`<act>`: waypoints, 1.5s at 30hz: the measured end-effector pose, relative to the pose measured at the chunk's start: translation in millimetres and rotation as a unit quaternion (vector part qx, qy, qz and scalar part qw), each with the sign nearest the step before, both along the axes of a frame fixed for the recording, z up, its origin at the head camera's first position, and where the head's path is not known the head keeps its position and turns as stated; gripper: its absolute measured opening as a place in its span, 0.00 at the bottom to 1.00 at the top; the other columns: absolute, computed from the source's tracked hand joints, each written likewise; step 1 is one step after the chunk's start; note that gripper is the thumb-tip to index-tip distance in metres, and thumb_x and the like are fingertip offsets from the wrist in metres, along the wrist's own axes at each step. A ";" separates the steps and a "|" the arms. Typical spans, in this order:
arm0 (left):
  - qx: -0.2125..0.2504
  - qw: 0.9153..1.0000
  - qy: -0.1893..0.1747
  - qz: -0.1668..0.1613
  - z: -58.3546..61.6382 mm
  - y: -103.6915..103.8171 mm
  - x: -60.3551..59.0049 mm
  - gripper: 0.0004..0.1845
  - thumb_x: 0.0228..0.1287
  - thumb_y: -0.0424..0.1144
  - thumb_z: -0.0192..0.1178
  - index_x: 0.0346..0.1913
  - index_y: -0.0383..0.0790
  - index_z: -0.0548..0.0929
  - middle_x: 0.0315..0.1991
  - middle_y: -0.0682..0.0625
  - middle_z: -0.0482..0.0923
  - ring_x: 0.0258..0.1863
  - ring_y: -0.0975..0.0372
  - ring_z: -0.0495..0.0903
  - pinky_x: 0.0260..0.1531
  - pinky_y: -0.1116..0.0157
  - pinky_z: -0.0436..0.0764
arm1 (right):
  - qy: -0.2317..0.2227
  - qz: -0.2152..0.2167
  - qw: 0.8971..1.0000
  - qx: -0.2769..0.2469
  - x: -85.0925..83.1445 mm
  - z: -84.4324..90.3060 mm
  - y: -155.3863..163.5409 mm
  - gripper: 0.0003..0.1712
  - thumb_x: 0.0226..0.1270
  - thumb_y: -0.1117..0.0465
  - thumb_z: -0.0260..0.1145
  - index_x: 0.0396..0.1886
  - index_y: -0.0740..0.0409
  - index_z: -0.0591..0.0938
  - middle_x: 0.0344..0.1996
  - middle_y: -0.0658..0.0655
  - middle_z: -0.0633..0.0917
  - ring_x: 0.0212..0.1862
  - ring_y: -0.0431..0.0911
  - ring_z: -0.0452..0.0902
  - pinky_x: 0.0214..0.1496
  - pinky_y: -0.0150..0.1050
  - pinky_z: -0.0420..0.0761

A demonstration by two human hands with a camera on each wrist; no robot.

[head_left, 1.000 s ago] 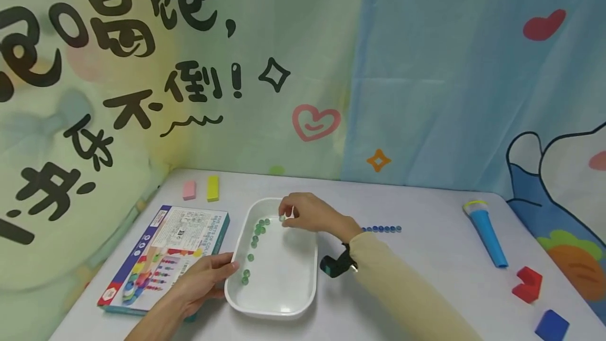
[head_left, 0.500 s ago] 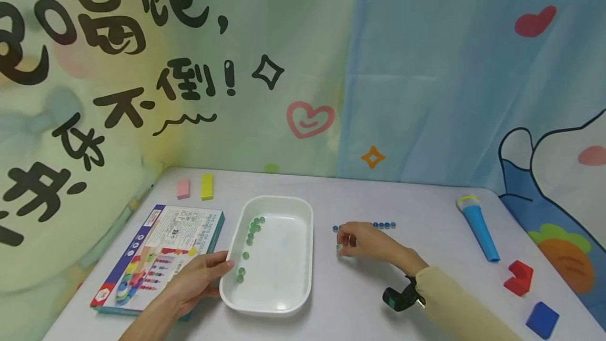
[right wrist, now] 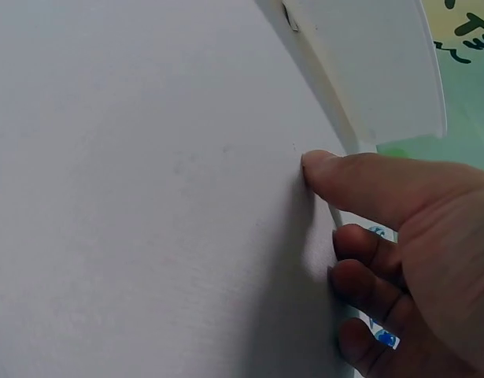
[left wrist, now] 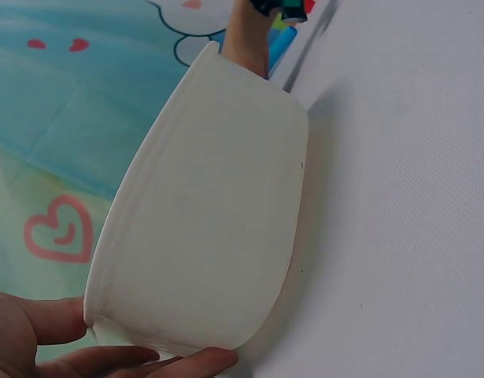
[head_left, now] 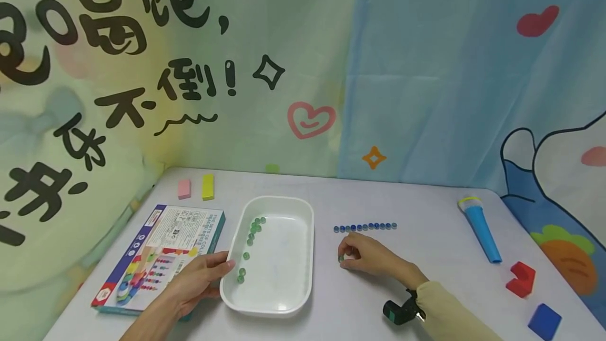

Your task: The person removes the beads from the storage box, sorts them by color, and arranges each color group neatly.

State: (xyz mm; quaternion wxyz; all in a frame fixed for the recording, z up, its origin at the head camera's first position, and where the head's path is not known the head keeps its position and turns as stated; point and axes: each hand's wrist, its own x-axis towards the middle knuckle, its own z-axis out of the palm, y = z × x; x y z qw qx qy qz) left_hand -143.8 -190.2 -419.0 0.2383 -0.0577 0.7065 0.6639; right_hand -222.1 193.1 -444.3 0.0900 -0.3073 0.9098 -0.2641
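A white rectangular tray [head_left: 279, 267] holds several green glass marbles [head_left: 250, 241] along its left side. My left hand [head_left: 201, 280] grips the tray's left edge, thumb on the rim and fingers under it; the left wrist view shows the tray's outer wall [left wrist: 198, 205] beside those fingers. On the table to the right of the tray, my right hand [head_left: 369, 257] pinches a green marble [head_left: 341, 258] between thumb and fingertips. Just beyond it runs a straight row of blue marbles [head_left: 371, 226]. In the right wrist view the thumb hides the held marble.
A boxed toy set [head_left: 161, 257] lies left of the tray. Behind it are a pink block [head_left: 184, 189] and a yellow block [head_left: 208, 187]. At the right lie a blue toy microphone [head_left: 482, 230], a red block [head_left: 521, 279] and a blue block [head_left: 544, 322]. A printed curtain [head_left: 426, 93] hangs behind.
My right hand has lifted a green marble out of the tray, carried it right, and come down in front of the blue row. The left hand stays on the tray.
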 end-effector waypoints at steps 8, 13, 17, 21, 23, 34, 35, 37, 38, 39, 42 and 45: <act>0.001 1.000 0.002 0.003 -2.1 -0.2 0.1 0.34 0.71 0.44 0.55 0.70 0.23 0.59 0.61 0.34 0.74 0.47 0.58 0.82 0.45 0.57 0.84 | -0.020 -0.006 1.000 0.004 -0.3 2.1 -0.3 0.09 0.60 0.56 0.71 0.37 0.51 0.80 0.31 0.47 0.75 0.32 0.35 0.65 0.33 0.28 0.69; 0.002 1.000 0.005 -0.001 -2.5 -0.8 -0.3 0.35 0.72 0.44 0.55 0.70 0.23 0.59 0.62 0.34 0.73 0.48 0.58 0.82 0.45 0.57 0.84 | -0.045 0.003 0.999 0.008 -4.8 12.4 -1.0 0.13 0.59 0.56 0.71 0.41 0.54 0.79 0.30 0.47 0.76 0.31 0.35 0.67 0.32 0.28 0.71; 0.002 1.000 0.006 -0.003 -2.0 -1.2 -0.9 0.35 0.71 0.44 0.55 0.70 0.23 0.59 0.62 0.33 0.72 0.48 0.58 0.81 0.46 0.57 0.84 | -0.033 0.017 0.999 0.006 -12.6 37.6 -12.6 0.14 0.61 0.58 0.70 0.43 0.58 0.79 0.30 0.47 0.78 0.31 0.36 0.71 0.32 0.29 0.74; 0.002 1.000 0.007 -0.003 -0.7 -0.9 -1.1 0.34 0.71 0.44 0.55 0.70 0.23 0.59 0.63 0.33 0.72 0.48 0.58 0.81 0.46 0.57 0.84 | 0.007 0.033 0.999 0.004 -19.2 70.2 -43.3 0.13 0.63 0.58 0.69 0.44 0.57 0.80 0.33 0.48 0.80 0.34 0.38 0.73 0.35 0.29 0.76; 0.003 1.000 0.007 -0.002 0.1 -0.5 -1.0 0.34 0.71 0.43 0.55 0.70 0.23 0.59 0.63 0.33 0.72 0.48 0.58 0.82 0.46 0.56 0.84 | 0.014 0.039 0.999 0.005 -21.4 84.5 -63.8 0.13 0.63 0.57 0.70 0.44 0.55 0.81 0.35 0.47 0.81 0.35 0.38 0.74 0.36 0.29 0.76; -0.002 1.000 0.006 0.001 -0.3 0.0 -0.4 0.33 0.72 0.42 0.54 0.70 0.22 0.59 0.62 0.32 0.72 0.48 0.57 0.82 0.46 0.56 0.84 | 0.007 0.114 0.993 0.041 -35.2 82.7 -169.9 0.12 0.64 0.56 0.68 0.44 0.55 0.83 0.36 0.51 0.82 0.35 0.40 0.73 0.38 0.29 0.74; 0.001 1.000 0.009 -0.002 -0.6 -0.4 -0.3 0.33 0.73 0.42 0.53 0.70 0.22 0.58 0.62 0.32 0.72 0.49 0.57 0.82 0.46 0.55 0.84 | 0.007 0.116 0.992 0.052 -36.1 76.9 -176.9 0.12 0.64 0.56 0.69 0.44 0.55 0.83 0.35 0.50 0.82 0.35 0.39 0.73 0.38 0.28 0.73; 0.005 1.000 0.011 -0.009 -1.4 -0.6 -0.5 0.33 0.73 0.41 0.53 0.70 0.22 0.58 0.62 0.32 0.72 0.49 0.57 0.82 0.46 0.55 0.84 | 0.005 0.116 0.990 0.077 -36.6 65.3 -188.0 0.12 0.64 0.55 0.69 0.44 0.54 0.83 0.34 0.49 0.81 0.35 0.38 0.72 0.37 0.28 0.72; 0.007 1.000 0.012 -0.012 -1.7 -0.5 -0.6 0.33 0.73 0.41 0.52 0.70 0.22 0.58 0.62 0.32 0.72 0.49 0.57 0.81 0.46 0.55 0.84 | 0.002 0.112 0.989 0.092 -36.3 60.2 -192.3 0.11 0.63 0.55 0.69 0.43 0.52 0.83 0.33 0.48 0.80 0.35 0.38 0.71 0.37 0.28 0.71; 0.009 1.000 0.014 -0.016 -2.1 -0.6 -0.6 0.33 0.73 0.41 0.52 0.70 0.21 0.57 0.62 0.31 0.72 0.50 0.57 0.81 0.47 0.55 0.84 | 0.000 0.107 0.988 0.108 -36.0 55.3 -195.6 0.11 0.62 0.55 0.70 0.43 0.51 0.83 0.33 0.47 0.79 0.35 0.38 0.71 0.36 0.28 0.71; 0.013 1.000 0.016 -0.021 -3.2 -0.7 -0.7 0.33 0.73 0.41 0.52 0.70 0.21 0.57 0.62 0.31 0.72 0.50 0.57 0.81 0.46 0.55 0.84 | -0.002 0.090 0.985 0.144 -35.3 44.6 -201.6 0.11 0.60 0.55 0.72 0.42 0.48 0.83 0.30 0.44 0.77 0.33 0.37 0.70 0.34 0.29 0.70; 0.016 0.999 0.017 -0.023 -4.0 -2.1 -0.6 0.34 0.73 0.41 0.53 0.70 0.21 0.56 0.61 0.32 0.72 0.50 0.57 0.81 0.46 0.55 0.84 | 0.003 0.080 0.985 0.153 -35.1 38.9 -204.1 0.12 0.58 0.56 0.73 0.41 0.46 0.83 0.29 0.44 0.77 0.33 0.36 0.70 0.33 0.29 0.70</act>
